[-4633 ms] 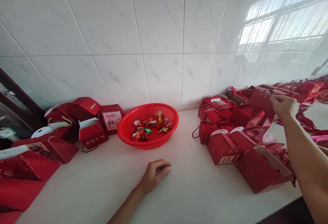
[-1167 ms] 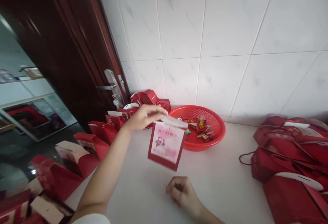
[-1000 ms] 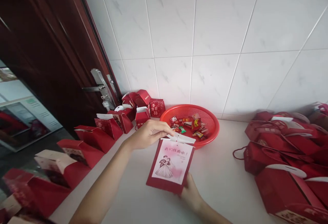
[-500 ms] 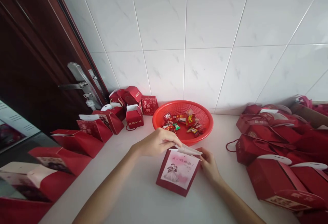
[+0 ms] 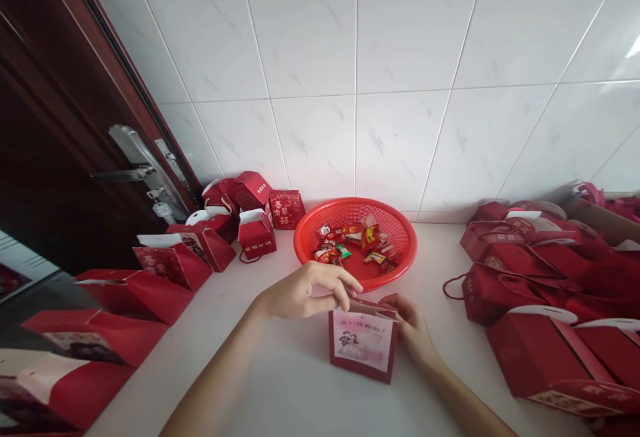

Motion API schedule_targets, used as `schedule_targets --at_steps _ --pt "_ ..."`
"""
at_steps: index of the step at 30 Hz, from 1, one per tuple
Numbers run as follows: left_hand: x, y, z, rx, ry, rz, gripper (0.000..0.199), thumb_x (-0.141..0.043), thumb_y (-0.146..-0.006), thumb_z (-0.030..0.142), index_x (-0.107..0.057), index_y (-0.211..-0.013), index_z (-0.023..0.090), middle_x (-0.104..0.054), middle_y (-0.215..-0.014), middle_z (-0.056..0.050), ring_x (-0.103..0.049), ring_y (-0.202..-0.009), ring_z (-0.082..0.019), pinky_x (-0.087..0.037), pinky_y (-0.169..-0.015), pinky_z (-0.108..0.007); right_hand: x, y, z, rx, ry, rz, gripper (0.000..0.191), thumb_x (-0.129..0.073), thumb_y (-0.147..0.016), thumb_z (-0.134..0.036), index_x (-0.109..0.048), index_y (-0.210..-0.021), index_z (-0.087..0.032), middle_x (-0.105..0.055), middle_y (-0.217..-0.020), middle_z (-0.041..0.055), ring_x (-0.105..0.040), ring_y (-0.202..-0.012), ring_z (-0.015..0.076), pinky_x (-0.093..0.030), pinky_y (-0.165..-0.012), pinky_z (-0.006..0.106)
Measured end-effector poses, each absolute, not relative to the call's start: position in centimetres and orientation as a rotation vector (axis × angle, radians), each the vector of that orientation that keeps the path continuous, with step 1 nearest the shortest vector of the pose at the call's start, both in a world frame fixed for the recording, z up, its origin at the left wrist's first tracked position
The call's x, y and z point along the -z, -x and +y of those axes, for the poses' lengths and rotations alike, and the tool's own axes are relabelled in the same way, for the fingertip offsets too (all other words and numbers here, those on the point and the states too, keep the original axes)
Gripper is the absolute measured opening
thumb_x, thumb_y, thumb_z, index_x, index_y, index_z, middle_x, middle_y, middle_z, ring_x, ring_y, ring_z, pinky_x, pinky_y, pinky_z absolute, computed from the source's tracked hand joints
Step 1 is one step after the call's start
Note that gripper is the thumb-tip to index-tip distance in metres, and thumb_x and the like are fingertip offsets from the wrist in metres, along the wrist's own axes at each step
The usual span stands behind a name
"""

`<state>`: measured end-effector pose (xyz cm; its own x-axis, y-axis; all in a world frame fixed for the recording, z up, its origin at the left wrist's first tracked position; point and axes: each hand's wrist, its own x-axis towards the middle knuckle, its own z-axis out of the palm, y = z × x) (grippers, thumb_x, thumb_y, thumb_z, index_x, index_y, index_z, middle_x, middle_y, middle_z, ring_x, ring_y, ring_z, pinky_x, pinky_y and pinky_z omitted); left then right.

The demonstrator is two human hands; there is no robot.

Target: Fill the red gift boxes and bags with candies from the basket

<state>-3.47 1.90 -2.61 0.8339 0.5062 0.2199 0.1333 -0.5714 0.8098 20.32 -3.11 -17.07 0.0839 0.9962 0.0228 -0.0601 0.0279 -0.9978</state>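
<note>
A small red gift box (image 5: 363,347) stands on the white table in front of me, its pink front printed with a bride and groom. My left hand (image 5: 313,290) has its fingers closed over the box's top left edge. Along the right side, my right hand (image 5: 409,324) grips the box, fingers at the top right corner and partly hidden behind it. Between the hands, the top edges of the box are apart, with pale inner card showing. Just behind is a red plastic basket (image 5: 305,234) holding several wrapped candies (image 5: 370,237).
Red gift boxes (image 5: 150,294) line the table's left side, and more boxes (image 5: 255,234) stand in the back left corner. Many other red boxes (image 5: 540,350) crowd the right. A tiled wall (image 5: 310,144) closes off the back; a dark door (image 5: 60,124) stands at left.
The box has turned to face me more squarely and shifted a little right. My left fingers have moved down onto its top edge. The camera view has shifted slightly.
</note>
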Motion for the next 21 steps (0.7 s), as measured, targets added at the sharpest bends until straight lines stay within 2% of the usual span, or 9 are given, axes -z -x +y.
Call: schedule_targets --at_steps 4,7,9,10,12,14,17,19,21 --pt "1.2 4.4 3.7 -0.600 -2.129 0.543 0.015 -0.063 -0.091 0.023 -0.075 -0.087 0.016 -0.074 -0.117 -0.012 -0.070 -0.109 -0.024 -0.054 -0.096 -0.035 17.0 -20.3 -3.2 -1.179 1.219 -1.097 0.038 -0.073 -0.070 -0.055 -0.066 -0.074 -0.018 -0.063 -0.066 0.0019 -0.053 -0.059 0.0168 -0.039 -0.055 0.028" --pt "0.3 4.2 7.2 -0.528 -2.267 0.880 0.022 -0.058 -0.092 0.028 -0.073 -0.102 0.016 -0.073 -0.120 -0.011 -0.067 -0.115 -0.024 -0.051 -0.100 -0.034 16.9 -20.2 -3.2 -1.183 1.226 -1.106 0.038 -0.072 -0.070 -0.055 -0.065 -0.073 -0.018 -0.060 -0.065 0.0009 -0.051 -0.058 0.0155 -0.037 -0.055 0.027" --pt "0.1 3.5 9.9 -0.166 -2.399 1.254 0.033 -0.048 -0.096 0.029 -0.066 -0.122 0.018 -0.070 -0.129 -0.008 -0.065 -0.118 -0.019 -0.048 -0.102 -0.029 16.9 -20.2 -3.2 -1.190 1.215 -1.119 0.037 -0.071 -0.070 -0.054 -0.065 -0.073 -0.017 -0.059 -0.065 0.0008 -0.050 -0.059 0.0153 -0.037 -0.056 0.027" --pt "0.3 3.0 11.1 -0.042 -2.408 1.313 0.036 -0.049 -0.095 0.028 -0.065 -0.125 0.017 -0.069 -0.130 -0.009 -0.065 -0.118 -0.020 -0.049 -0.101 -0.028 17.0 -20.2 -3.2 -1.189 1.211 -1.127 0.036 -0.071 -0.071 -0.053 -0.065 -0.073 -0.017 -0.059 -0.064 0.0006 -0.050 -0.059 0.0152 -0.037 -0.056 0.028" --pt "1.0 1.9 13.0 0.157 -2.414 1.370 0.038 -0.062 -0.086 0.030 -0.067 -0.121 0.017 -0.071 -0.127 -0.010 -0.068 -0.114 -0.024 -0.051 -0.097 -0.030 17.1 -20.1 -3.2 -1.182 1.204 -1.142 0.033 -0.070 -0.071 -0.050 -0.063 -0.072 -0.018 -0.057 -0.063 -0.0001 -0.050 -0.058 0.0150 -0.037 -0.056 0.028" --pt "2.1 0.7 14.1 0.354 -2.414 1.404 0.047 -0.078 -0.071 0.035 -0.071 -0.114 0.018 -0.074 -0.122 -0.011 -0.069 -0.111 -0.029 -0.053 -0.093 -0.032 17.2 -20.0 -3.1 -1.169 1.199 -1.150 0.031 -0.068 -0.072 -0.048 -0.062 -0.071 -0.018 -0.056 -0.061 -0.0005 -0.049 -0.057 0.0149 -0.037 -0.056 0.027" --pt "4.2 -1.1 14.4 0.572 -2.404 1.443 0.062 -0.089 -0.052 0.039 -0.072 -0.109 0.021 -0.076 -0.115 -0.011 -0.071 -0.105 -0.032 -0.056 -0.084 -0.032 17.4 -20.0 -3.0 -1.162 1.189 -1.162 0.029 -0.067 -0.072 -0.047 -0.062 -0.070 -0.018 -0.058 -0.063 0.0007 -0.051 -0.058 0.0156 -0.038 -0.056 0.028" --pt "5.5 -2.3 14.2 0.631 -2.415 1.461 0.069 -0.091 -0.047 0.038 -0.071 -0.111 0.020 -0.075 -0.116 -0.015 -0.071 -0.103 -0.035 -0.058 -0.082 -0.035 17.5 -20.0 -2.9 -1.166 1.184 -1.175 0.029 -0.066 -0.071 -0.046 -0.062 -0.070 -0.018 -0.060 -0.065 0.0016 -0.052 -0.059 0.0162 -0.039 -0.057 0.028" --pt "6.4 -3.1 14.3 0.625 -2.443 1.456 0.067 -0.090 -0.050 0.035 -0.071 -0.112 0.018 -0.075 -0.115 -0.017 -0.071 -0.103 -0.036 -0.057 -0.082 -0.037 17.6 -20.1 -2.8 -1.172 1.180 -1.190 0.028 -0.064 -0.071 -0.045 -0.062 -0.070 -0.018 -0.060 -0.065 0.0019 -0.053 -0.061 0.0167 -0.040 -0.058 0.028"
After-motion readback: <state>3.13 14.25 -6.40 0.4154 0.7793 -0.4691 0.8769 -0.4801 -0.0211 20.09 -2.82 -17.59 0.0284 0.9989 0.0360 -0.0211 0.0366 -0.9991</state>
